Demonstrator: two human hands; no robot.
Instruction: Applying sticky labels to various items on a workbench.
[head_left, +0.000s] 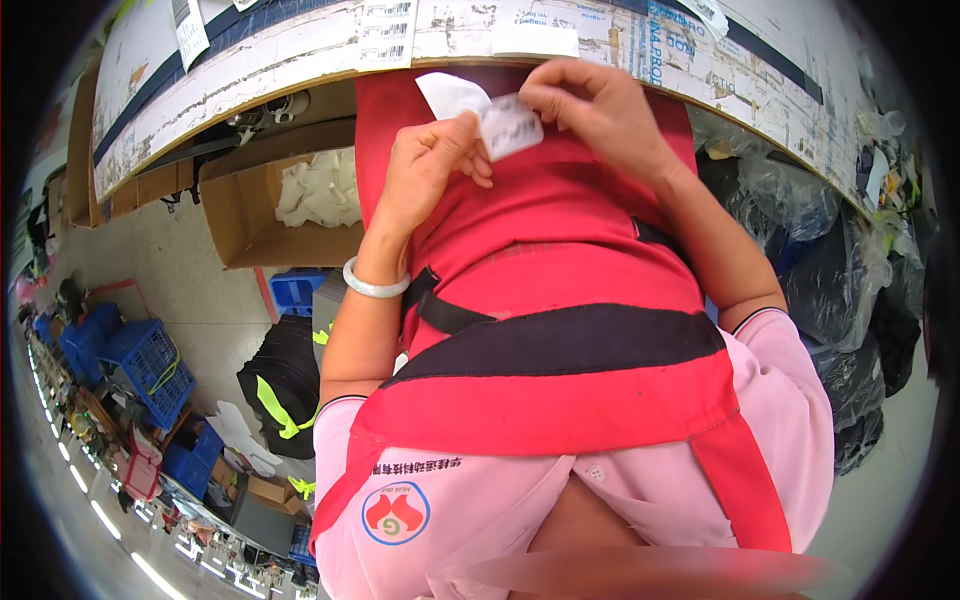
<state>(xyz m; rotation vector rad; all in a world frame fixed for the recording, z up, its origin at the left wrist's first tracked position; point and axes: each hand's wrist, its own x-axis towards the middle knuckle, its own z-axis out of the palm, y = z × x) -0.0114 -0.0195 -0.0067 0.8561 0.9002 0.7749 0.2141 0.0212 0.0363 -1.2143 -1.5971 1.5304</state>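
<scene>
In front of my red apron (560, 215), just below the table edge, both hands hold a small white label (512, 130) with dark print on it. My left hand (435, 160) pinches its left side between thumb and fingers. From that same grip a blank white paper piece (453, 94) sticks up; whether it is joined to the label, I cannot tell. My right hand (600, 112) is closed at the label's upper right corner, thumb and index finger together.
The worktable (270, 85), covered in worn printed board, spans the top, with a barcode label sheet (386, 38) and a blank white strip (535, 41) at its edge. Below stands a cardboard box (235, 215) with white scraps. Blue crates (150, 365) lie left, plastic-wrapped bundles (835, 270) right.
</scene>
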